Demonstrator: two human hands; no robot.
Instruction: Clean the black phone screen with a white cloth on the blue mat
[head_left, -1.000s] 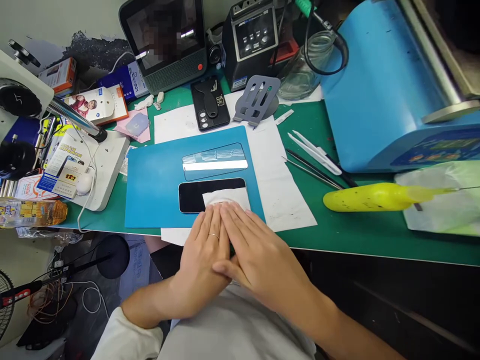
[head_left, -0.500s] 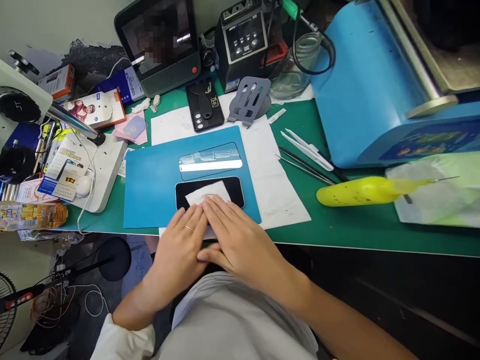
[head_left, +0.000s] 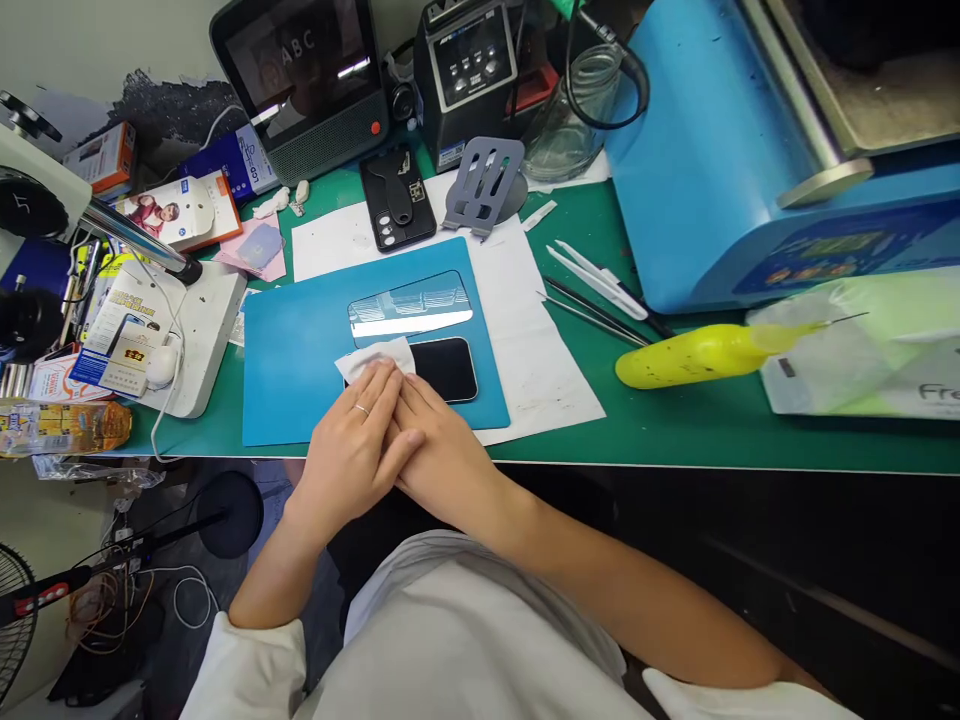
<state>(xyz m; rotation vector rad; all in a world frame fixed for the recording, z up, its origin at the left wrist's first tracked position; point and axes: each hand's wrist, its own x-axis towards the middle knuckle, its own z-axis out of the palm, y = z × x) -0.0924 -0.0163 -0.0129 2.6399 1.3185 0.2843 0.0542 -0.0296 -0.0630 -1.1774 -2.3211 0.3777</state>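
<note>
A phone with a dark screen lies face up on a blue mat. Over its left part is a white wipe, pressed down under my fingers. My left hand has its fingers together on the wipe, with a ring on one finger. My right hand lies against it, its fingertips at the wipe's lower right edge. My left thumb crosses over the right hand, and some fingers are hidden. Just behind the phone, a clear glass sheet with a dark border rests on the mat.
White tweezers and a yellow needle bottle lie to the right, near a blue machine. Behind the mat are a black phone back and a grey stand. A white microscope base stands left.
Both hands have slid left along the phone with the wipe, uncovering the screen's right part. My left thumb now overlaps my right hand. The whole view has shifted slightly.
</note>
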